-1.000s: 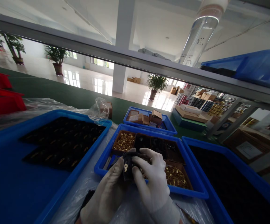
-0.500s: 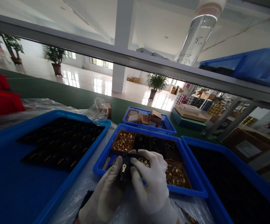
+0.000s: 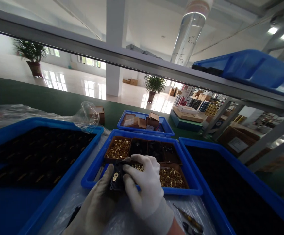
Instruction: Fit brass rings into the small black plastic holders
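Both my hands wear white gloves and meet over the near rim of a blue parts tray [image 3: 195, 188]. My left hand [image 3: 95, 205] grips a small black plastic part [image 3: 116, 178] with a brass ring on its face. My right hand [image 3: 145, 191] pinches the same part from the right, fingers curled over its top edge. The tray holds brown compartments: brass pieces [image 3: 117, 148] at the back left, more brass pieces [image 3: 171, 178] at the front right, and black parts [image 3: 148, 148] between them.
A large blue bin with black trays [image 3: 34, 153] lies to the left, another blue bin [image 3: 232, 186] to the right. A smaller blue tray of cardboard boxes [image 3: 144, 122] sits behind. A screwdriver [image 3: 189, 220] lies on the plastic sheet. A metal shelf rail [image 3: 142, 63] crosses overhead.
The view has swung to the right, so everything sits further left in frame. Both hands keep hold of the black part with little change in grip.
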Motion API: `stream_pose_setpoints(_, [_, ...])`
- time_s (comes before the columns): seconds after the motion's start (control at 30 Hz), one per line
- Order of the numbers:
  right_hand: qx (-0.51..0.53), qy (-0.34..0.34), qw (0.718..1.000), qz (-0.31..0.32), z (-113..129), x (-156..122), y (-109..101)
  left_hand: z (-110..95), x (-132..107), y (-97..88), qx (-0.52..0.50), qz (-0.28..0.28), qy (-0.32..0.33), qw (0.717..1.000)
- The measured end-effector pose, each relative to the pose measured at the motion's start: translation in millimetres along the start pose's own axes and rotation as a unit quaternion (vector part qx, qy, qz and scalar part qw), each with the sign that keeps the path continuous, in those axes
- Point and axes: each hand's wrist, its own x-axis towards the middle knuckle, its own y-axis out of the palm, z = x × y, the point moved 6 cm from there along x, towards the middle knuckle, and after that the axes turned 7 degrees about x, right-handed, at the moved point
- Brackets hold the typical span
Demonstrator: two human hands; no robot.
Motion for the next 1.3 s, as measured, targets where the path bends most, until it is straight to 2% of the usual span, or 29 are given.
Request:
stream_pose_setpoints(0.13, [0.006,0.005,1.0,0.014,2,0,0,-7,-3,-23.5,0.032,-0.067,0.038,0.997])
stream_pose_setpoints(0.2, [0.011,0.011,1.0,0.017,4,-2,0,-10,-4,-26.4,0.044,-0.088,0.036,0.995])
stream_pose_setpoints(0.27, [0.021,0.018,0.999,0.025,4,-1,-1,-10,-5,-19.6,0.044,-0.092,0.013,0.995])
stream_pose_setpoints(0.37, [0.06,0.027,0.997,0.035,-3,8,-12,-13,-7,2.2,0.032,-0.094,-0.01,0.995])
stream_pose_setpoints(0.47, [0.008,0.107,0.993,0.039,-33,21,-36,-19,-10,26.0,0.013,-0.102,-0.013,0.995])
stream_pose_setpoints(0.53, [-0.091,0.183,0.974,0.096,-64,22,-50,-23,-12,37.9,-0.004,-0.115,-0.013,0.993])
stream_pose_setpoints(0.63, [-0.166,0.251,0.936,0.185,-107,10,-61,-25,-14,46.7,-0.027,-0.154,-0.028,0.987])
stream_pose_setpoints(0.73, [-0.22,0.304,0.887,0.271,-142,-8,-57,-22,-16,51.7,-0.048,-0.174,-0.053,0.982])
stream_pose_setpoints(0.83, [-0.254,0.342,0.845,0.322,-162,-21,-49,-22,-16,53.3,-0.048,-0.18,-0.047,0.981])
stream_pose_setpoints(0.93, [-0.278,0.362,0.819,0.348,-170,-24,-45,-21,-14,53.4,-0.048,-0.164,-0.043,0.984])
stream_pose_setpoints(1.07, [-0.291,0.372,0.805,0.36,-169,-25,-47,-22,-14,50.9,-0.039,-0.167,-0.038,0.984])
stream_pose_setpoints(1.17, [-0.28,0.378,0.808,0.356,-168,-28,-50,-23,-14,51.3,-0.037,-0.162,-0.035,0.986])
stream_pose_setpoints(1.3, [-0.242,0.386,0.826,0.331,-172,-30,-53,-22,-14,51.7,-0.057,-0.158,-0.042,0.985])
